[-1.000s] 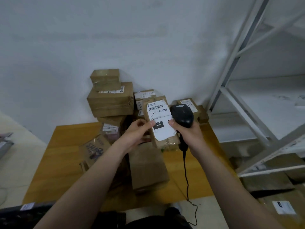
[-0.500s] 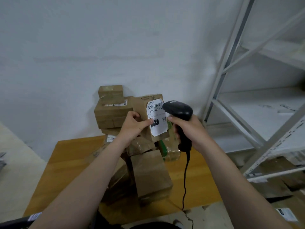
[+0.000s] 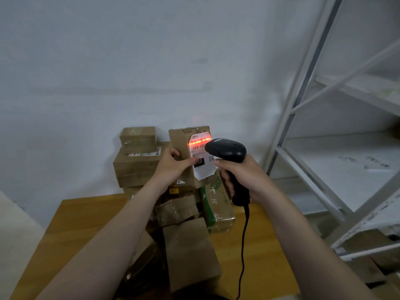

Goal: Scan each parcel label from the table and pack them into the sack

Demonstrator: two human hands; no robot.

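Nearest, a flat brown parcel (image 3: 190,254) is seen lying on the wooden table (image 3: 75,224), a green-printed parcel (image 3: 218,204) just beyond it. Above these, a black barcode scanner (image 3: 227,149) is gripped by its handle in the right hand (image 3: 246,176), its cable (image 3: 243,245) hanging down. A cardboard parcel (image 3: 179,141) is held upright off the table by the left hand (image 3: 171,166), thumb laid on its white label (image 3: 205,169), across which a red scan line is cast. Stacked boxes (image 3: 136,167) are set against the wall behind, a white metal rack (image 3: 296,100) to the right.
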